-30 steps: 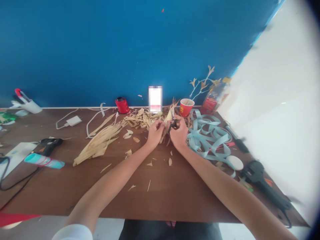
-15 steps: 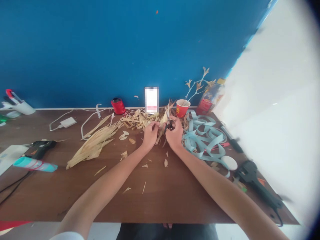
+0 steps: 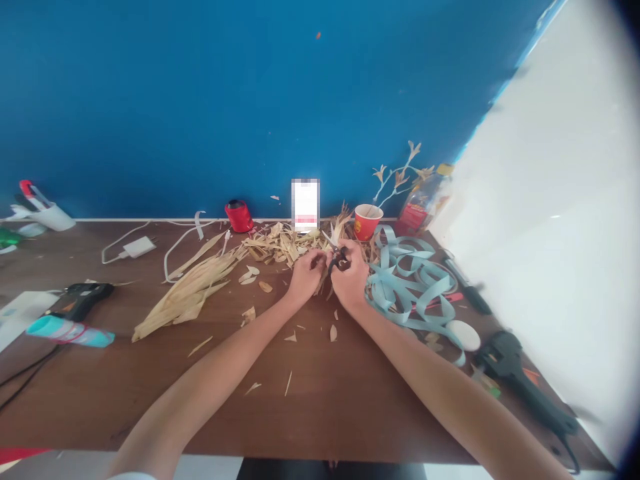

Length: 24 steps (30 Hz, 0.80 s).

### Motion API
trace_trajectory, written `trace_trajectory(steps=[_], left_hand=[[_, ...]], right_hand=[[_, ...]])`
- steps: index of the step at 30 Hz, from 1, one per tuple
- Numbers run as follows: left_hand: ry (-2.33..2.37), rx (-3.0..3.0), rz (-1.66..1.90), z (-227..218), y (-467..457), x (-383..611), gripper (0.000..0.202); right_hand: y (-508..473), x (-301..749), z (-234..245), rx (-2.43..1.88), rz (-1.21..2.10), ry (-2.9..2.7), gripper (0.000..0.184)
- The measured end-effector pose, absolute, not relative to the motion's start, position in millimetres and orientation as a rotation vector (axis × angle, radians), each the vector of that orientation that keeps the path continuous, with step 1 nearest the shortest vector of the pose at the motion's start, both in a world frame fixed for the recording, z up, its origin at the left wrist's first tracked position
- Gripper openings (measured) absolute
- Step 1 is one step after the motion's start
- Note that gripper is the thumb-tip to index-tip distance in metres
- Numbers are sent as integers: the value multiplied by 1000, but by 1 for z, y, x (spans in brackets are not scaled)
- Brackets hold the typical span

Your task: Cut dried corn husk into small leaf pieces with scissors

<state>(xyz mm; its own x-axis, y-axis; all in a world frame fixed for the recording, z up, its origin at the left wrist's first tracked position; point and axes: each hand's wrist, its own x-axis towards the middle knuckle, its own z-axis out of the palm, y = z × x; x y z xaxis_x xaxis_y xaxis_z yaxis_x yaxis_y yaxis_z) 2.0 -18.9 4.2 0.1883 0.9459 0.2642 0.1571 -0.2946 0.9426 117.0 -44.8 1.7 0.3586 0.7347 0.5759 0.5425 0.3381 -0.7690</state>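
My right hand (image 3: 351, 272) is closed round a pair of black-handled scissors (image 3: 338, 259), whose blades point up and to the left. Close beside it, my left hand (image 3: 307, 272) is pinched shut; what its fingertips hold is too small to make out, though dry husk strips show between and below the two hands. Just behind them stands a pale tuft of corn husk (image 3: 341, 223). A heap of cut husk scraps (image 3: 280, 241) lies past my left hand, and a long bundle of dried corn husks (image 3: 185, 293) rests to the left.
Tangled light-blue ribbon (image 3: 400, 283) lies right of my hands, with a glue gun (image 3: 525, 380) nearer the right edge. A red paper cup (image 3: 367, 223) holding a husk-flower stem, a lit phone (image 3: 305, 205) and a red can (image 3: 239, 216) stand along the blue wall.
The scissors have turned so that their blades lean further left, toward my left hand. Both hands stay close together, and the whole view has shifted slightly.
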Motion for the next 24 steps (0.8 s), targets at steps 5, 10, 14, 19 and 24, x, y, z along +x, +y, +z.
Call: trace_trajectory(steps=[5,10,14,19,24], left_hand=[[1028,1598,1195,1,-17,4,22],[1043,1629,1212,0,-16,3,20],[1040,1621,1207,1,-16,1,19],[1074,1590,1179,1,-16,1,23],[1076,1575,1164,-1,-16,2,29]], right_hand=[[-47,116,1,-1306,192,-1383,42],[-48,117,3,-1326,220,-1370,44],[-47,117,2,-1311,239,-1396,48],[-47,118,1,-1283,257,-1387,47],[-47,118,2,-1282,280,-1393,47]])
